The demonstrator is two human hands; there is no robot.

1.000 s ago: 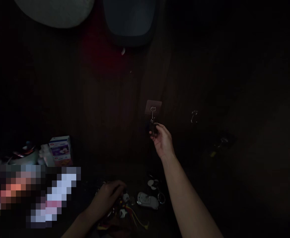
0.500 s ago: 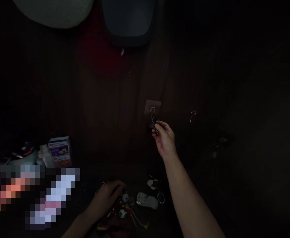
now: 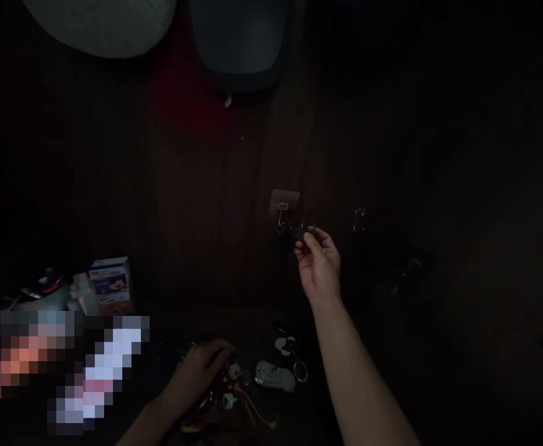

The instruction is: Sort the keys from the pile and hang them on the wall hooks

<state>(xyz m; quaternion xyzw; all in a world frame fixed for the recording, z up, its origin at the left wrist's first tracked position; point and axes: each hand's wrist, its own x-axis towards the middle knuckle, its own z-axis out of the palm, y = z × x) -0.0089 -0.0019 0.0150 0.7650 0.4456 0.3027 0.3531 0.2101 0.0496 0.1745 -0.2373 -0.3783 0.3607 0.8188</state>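
Note:
Pinched between thumb and fingers of my right hand (image 3: 320,266) is a small dark key ring (image 3: 301,233), its details lost in the gloom. It is just right of a wire hook (image 3: 281,217) fixed to the wall by a square pad (image 3: 290,198). My left hand (image 3: 201,365) lies low with its visible fingers stretched out and apart, beside a jumble of keys (image 3: 234,371) with a red and yellow cord (image 3: 253,406). Right of these lie a grey remote fob (image 3: 275,376) with a metal ring (image 3: 300,371), and a white round-lobed tag (image 3: 284,345).
Another wire hook (image 3: 359,220) is on the wall to the right. Small boxes (image 3: 111,285) stand at the left beside white containers. Overhead are a pale rounded object (image 3: 104,28) and a dark grey one (image 3: 238,37). A blurred-out patch covers the lower left.
My right hand has moved a little to the right with the key ring, away from the wall hook. My left hand stays in place.

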